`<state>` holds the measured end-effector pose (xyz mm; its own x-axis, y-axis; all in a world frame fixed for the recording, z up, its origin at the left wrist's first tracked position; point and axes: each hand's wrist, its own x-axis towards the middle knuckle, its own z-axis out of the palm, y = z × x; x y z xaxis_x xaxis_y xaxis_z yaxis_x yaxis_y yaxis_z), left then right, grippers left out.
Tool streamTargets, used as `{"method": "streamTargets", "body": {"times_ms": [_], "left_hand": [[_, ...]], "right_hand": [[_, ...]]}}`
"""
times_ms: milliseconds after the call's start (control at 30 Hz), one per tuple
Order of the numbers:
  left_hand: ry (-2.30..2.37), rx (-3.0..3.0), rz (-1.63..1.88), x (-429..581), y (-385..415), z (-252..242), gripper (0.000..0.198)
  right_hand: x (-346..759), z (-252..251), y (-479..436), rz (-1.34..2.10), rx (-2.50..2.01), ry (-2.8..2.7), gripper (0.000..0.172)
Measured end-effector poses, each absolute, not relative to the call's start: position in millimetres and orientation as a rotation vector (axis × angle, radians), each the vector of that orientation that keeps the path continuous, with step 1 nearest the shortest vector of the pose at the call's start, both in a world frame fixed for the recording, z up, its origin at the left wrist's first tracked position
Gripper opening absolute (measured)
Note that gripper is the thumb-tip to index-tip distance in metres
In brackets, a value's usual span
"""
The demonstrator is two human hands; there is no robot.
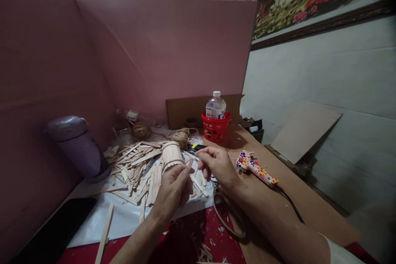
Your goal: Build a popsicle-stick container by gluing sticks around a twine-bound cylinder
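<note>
My left hand point(173, 187) is wrapped round a small cylinder built of wooden craft sticks point(172, 154), holding it upright above the table. My right hand point(215, 163) is beside it, fingers pinched together on something thin that I cannot make out, possibly twine or a stick end. A loose pile of craft sticks point(137, 167) lies on white paper point(123, 216) just left of and under the hands. A glue gun with a coloured dotted pattern point(256, 168) lies on the table right of my right hand.
A purple lidded tumbler point(77, 146) stands at left, a dark phone point(58, 229) near the front left. Twine balls point(141, 130) and a red basket with a water bottle point(215, 126) sit at the back. Scissors point(224, 214) lie under my right forearm. Pink panels enclose the left and back.
</note>
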<state>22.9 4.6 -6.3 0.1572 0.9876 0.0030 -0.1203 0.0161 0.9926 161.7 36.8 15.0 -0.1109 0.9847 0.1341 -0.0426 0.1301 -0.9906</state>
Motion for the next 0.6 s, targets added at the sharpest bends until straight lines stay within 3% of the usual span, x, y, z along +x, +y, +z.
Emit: {"method": "streamTargets", "body": {"times_ms": [167, 233, 300, 400, 600], "left_hand": [[1.051, 1.199, 1.192, 20.6, 6.1, -5.8, 0.04], [1.027, 1.18, 1.231, 18.7, 7.4, -6.5, 0.041], [0.992, 1.143, 1.27, 16.7, 8.6, -6.9, 0.038], [0.971, 1.111, 1.311, 14.2, 9.4, -6.1, 0.036], [0.958, 1.164, 1.333, 11.6, 8.9, -2.0, 0.031]], "right_hand": [[199.5, 33.5, 15.1, 0.866, -1.209, -1.562, 0.019], [213.2, 28.4, -3.7, 0.376, -1.426, -2.024, 0.016], [221.0, 21.2, -21.5, 0.185, -1.584, -2.285, 0.009], [222.2, 16.7, -35.5, 0.257, -1.713, -2.369, 0.02], [218.7, 14.4, -23.6, 0.832, -1.687, -1.874, 0.024]]}}
